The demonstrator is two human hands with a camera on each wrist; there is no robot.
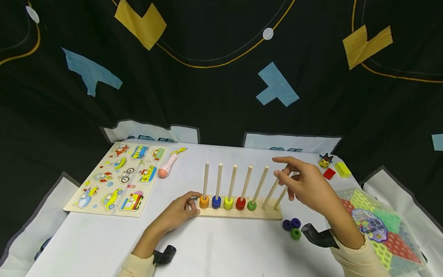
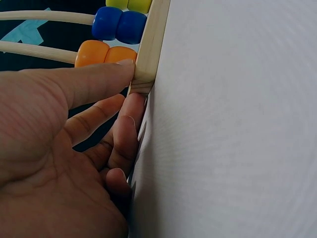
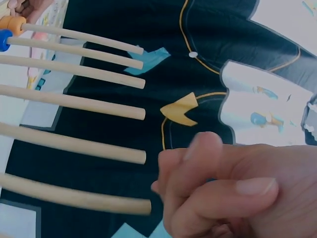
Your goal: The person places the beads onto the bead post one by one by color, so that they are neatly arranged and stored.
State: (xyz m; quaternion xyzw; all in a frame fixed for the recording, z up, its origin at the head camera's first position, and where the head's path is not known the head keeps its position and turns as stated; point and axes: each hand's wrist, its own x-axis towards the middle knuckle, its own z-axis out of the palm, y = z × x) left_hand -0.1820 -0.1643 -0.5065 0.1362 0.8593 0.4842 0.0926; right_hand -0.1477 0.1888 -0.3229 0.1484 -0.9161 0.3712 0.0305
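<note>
On the table stands a wooden peg rack with a row of upright pegs. Orange beads, blue beads, yellow beads, red beads and green sit at the peg bases; the two rightmost pegs are bare. My left hand grips the rack's left end, thumb by the orange beads in the left wrist view. Above the right pegs hovers my right hand, some fingers curled. A blue sliver shows between its fingers; whether it is a held bead is unclear.
Two dark blue beads and a green bead lie right of the rack. A picture puzzle board and a pink toy are at left. A clear case, red block, yellow block and small figure sit at right.
</note>
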